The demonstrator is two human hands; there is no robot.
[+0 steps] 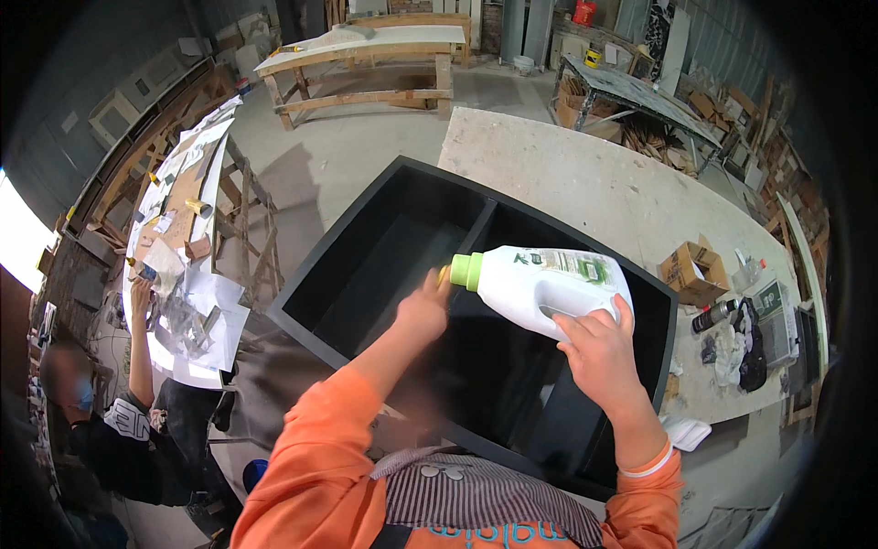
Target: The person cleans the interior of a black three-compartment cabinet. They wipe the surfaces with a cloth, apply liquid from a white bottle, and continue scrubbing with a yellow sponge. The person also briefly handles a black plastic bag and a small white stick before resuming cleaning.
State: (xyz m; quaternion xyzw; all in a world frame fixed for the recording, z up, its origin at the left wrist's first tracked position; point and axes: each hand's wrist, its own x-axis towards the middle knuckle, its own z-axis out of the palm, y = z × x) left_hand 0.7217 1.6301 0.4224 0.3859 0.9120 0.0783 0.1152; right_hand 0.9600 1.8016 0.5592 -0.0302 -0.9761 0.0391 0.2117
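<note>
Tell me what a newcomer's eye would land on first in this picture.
Probably the big white bottle, lying on its side in mid-picture, held by the right hand above a black, divided box. Next, its bright green cap pointing left, with the left hand close by, too blurred to tell its grip. Then the vivid orange sleeves along the lower edge.

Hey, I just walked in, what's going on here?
A person in orange sleeves has a white bottle by its handle in the right hand, lying sideways above an open, divided black box. The left hand is near the bottle's green cap; it's blurred, so its exact grip is unclear. Another person is off to the left.
</note>
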